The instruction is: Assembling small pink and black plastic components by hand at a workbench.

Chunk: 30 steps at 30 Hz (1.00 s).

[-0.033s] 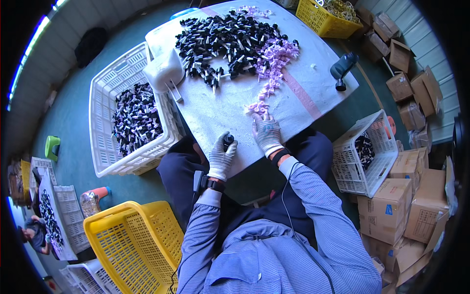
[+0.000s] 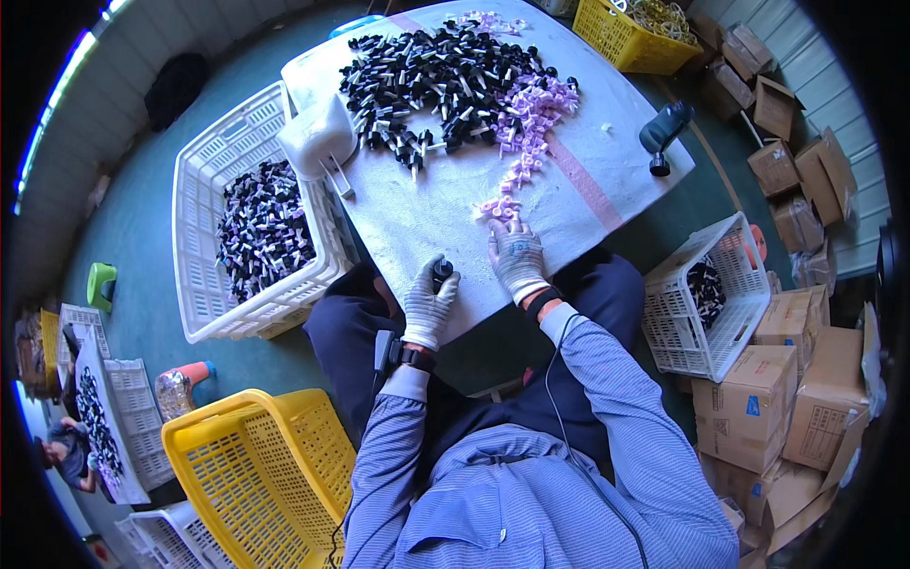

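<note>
A white, cloth-covered table stands on a teal floor, ringed by crates and cardboard boxes. Going from left to right: a white lattice crate holding finished black parts sits against the table's left edge, a white scoop lies at the near corner of it, and a broad heap of black caps spreads over the far half of the table. The gloved left hand rests at the table's near edge, fingers clenched round a small black cap that stands upright out of the fist, its long axis pointing up and away from the person. Just to its right, the gloved right hand lies palm down, fingers stretched flat and holding nothing that can be seen, fingertips touching the near end of a trail of pale purple inserts. That trail runs away from the fingertips toward the far right, so the right hand is plainly the nearer one to the inserts, while the held cap waits close beside it on the left. Farther right lie a dark handheld tool and a white basket.
</note>
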{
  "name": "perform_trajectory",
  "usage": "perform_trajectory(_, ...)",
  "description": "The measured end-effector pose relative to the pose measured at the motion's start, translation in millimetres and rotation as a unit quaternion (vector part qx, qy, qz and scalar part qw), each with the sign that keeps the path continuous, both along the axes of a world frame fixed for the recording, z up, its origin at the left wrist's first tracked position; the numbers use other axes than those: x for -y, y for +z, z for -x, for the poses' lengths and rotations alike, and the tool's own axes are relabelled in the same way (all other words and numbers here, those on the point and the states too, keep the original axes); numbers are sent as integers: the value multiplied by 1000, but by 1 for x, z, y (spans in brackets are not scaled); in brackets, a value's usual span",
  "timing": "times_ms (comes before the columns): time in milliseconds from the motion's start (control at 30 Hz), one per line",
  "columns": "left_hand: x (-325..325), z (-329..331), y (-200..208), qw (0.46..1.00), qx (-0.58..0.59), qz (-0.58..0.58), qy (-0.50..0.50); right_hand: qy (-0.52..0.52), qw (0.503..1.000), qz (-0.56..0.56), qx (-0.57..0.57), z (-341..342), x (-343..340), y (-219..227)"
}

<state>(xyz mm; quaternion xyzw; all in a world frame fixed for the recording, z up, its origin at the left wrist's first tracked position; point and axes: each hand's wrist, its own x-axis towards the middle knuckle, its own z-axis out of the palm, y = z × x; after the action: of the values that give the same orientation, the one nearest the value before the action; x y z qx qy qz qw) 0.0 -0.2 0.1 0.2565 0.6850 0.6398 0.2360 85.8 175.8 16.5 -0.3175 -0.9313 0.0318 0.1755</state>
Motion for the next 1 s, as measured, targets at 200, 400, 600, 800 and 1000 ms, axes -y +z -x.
perform_trajectory(200, -1, -2, 3, 1000, -7, 4, 3, 0, 1000, -9, -17, -1, -2, -4)
perform_trajectory(400, -1, -3, 1, 1000, -1, -6, 8, -5, 1000, -8, -15, -1, 0, -2)
perform_trajectory(600, -1, -2, -2, 1000, 0, -6, 5, -7, 1000, -2, -10, -1, 0, -1)
perform_trajectory(800, -1, -1, -4, 1000, -7, -4, 3, -11, 1000, -10, -20, -2, 1, -1)
perform_trajectory(1000, -1, 0, -1, 1000, -20, 5, 6, -7, 999, -7, -32, -1, 2, -1)
